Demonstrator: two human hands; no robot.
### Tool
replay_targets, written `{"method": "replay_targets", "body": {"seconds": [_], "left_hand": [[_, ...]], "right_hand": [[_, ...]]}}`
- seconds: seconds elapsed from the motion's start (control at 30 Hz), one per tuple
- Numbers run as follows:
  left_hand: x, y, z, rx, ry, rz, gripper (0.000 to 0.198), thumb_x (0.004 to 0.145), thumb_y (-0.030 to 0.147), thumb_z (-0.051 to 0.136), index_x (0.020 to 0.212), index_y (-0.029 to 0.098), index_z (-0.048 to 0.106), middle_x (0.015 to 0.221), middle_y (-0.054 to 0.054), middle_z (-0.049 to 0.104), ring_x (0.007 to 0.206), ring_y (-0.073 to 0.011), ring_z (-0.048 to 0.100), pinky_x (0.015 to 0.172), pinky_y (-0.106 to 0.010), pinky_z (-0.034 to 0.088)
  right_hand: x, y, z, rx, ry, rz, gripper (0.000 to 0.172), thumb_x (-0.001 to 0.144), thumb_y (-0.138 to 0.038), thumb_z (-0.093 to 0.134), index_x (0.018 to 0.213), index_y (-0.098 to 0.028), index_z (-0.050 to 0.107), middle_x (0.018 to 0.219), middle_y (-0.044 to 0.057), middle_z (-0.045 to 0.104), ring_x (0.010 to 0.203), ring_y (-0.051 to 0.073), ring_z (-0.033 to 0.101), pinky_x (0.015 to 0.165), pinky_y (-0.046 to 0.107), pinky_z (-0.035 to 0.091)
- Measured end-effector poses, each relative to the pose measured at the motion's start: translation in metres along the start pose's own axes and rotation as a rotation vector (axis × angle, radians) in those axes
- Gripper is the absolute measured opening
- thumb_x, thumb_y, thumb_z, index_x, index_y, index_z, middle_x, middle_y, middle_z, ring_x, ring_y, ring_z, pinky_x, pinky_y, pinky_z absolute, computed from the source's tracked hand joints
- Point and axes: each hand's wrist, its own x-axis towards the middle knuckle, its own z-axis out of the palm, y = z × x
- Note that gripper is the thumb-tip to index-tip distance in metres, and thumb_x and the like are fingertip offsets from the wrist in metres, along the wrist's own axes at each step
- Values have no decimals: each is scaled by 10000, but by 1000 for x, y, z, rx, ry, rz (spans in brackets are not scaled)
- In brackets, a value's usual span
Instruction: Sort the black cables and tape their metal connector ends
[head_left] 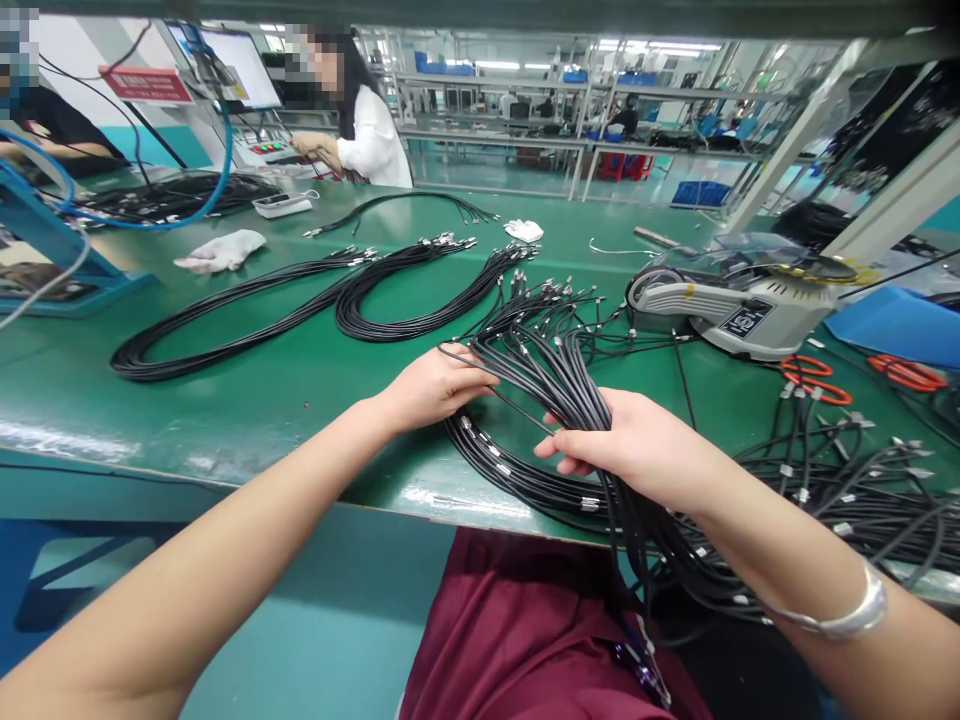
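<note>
Maroon garment (pixel 525 640) nearest, with cables hanging off the tabletop (pixel 262 400) edge beside it. Right hand (pixel 630 445), silver bangle (pixel 840 620) on its wrist, is closed around the black cable bundle (pixel 559 375). The bundle runs up and away from that fist, and its connector ends fan out beyond. Left hand (pixel 431 385) sits at the bundle's left side, fingers curled onto the outer strands, gripping. Both hands are near the front edge. Right of the bundle: tape dispenser (pixel 739 300), orange scissors (pixel 814 380). Left, well apart: long cable loops (pixel 225 310). Farther back: white cloth (pixel 221 250), co-worker in white (pixel 371 135).
</note>
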Motion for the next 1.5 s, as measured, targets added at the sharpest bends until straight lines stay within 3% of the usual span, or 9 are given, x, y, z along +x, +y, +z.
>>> {"method": "replay_targets", "body": {"seconds": [0.17,0.33,0.47,0.67,0.83,1.07,1.23,1.37,1.5], "left_hand": [[-5,-19,6,36,-78,-47,230,903,277,481,998,207,679,952,-72,708,919,-165,598,856,-325,463],[-18,-27,4,69,-55,-138,239,910,233,455,1008,178,667,985,-92,686,921,-170,602,843,-341,477],[-26,12,-11,94,45,-254,269,910,196,444,1124,150,600,1083,-129,636,1025,-206,542,887,-397,453],[-24,77,-6,-87,-208,-49,241,906,240,478,1097,191,617,1006,-91,647,943,-189,533,829,-340,455],[-21,80,8,-106,-176,-45,221,913,191,437,972,185,650,899,-81,644,820,-172,523,736,-306,446],[-14,86,-1,-98,-141,-110,210,918,136,365,923,131,576,824,-78,606,779,-175,491,739,-311,427],[-8,91,-1,-49,-136,-113,225,903,116,347,949,127,567,820,-83,600,765,-185,491,724,-326,419],[8,108,4,1,-235,-93,214,831,120,407,942,122,591,774,-76,602,721,-198,529,705,-339,439],[30,130,11,-81,-230,-41,158,803,250,497,849,154,613,758,-73,646,740,-216,601,706,-337,475]], "right_hand": [[1,2,3,-27,7,-20,128,711,-141,596,835,-151,568,828,69,729,656,144,657,569,213,479],[-2,0,0,-15,11,-6,147,691,-129,601,834,-150,577,823,70,731,638,150,651,557,220,481],[-3,-1,-8,-54,-24,-26,93,707,-176,601,792,-145,623,748,45,711,607,138,624,557,216,472],[1,6,-13,-129,-76,-81,134,736,-281,609,694,-156,632,586,-5,618,534,117,551,516,213,421],[0,1,-11,2,-147,-7,51,733,-198,595,751,-152,583,694,33,662,608,132,617,573,218,490],[2,1,-10,-177,-96,-25,82,684,-204,618,754,-168,594,605,-18,614,504,108,541,456,193,415],[2,1,-15,-176,-79,-28,171,695,-220,607,849,-164,655,750,14,673,559,126,573,487,217,458],[2,-2,-18,-136,-108,-67,154,697,-213,619,829,-144,660,667,15,663,603,133,586,508,206,444],[-1,-4,-19,-81,-99,-59,120,686,-202,630,788,-143,650,611,-14,621,553,111,555,520,205,436]]}}
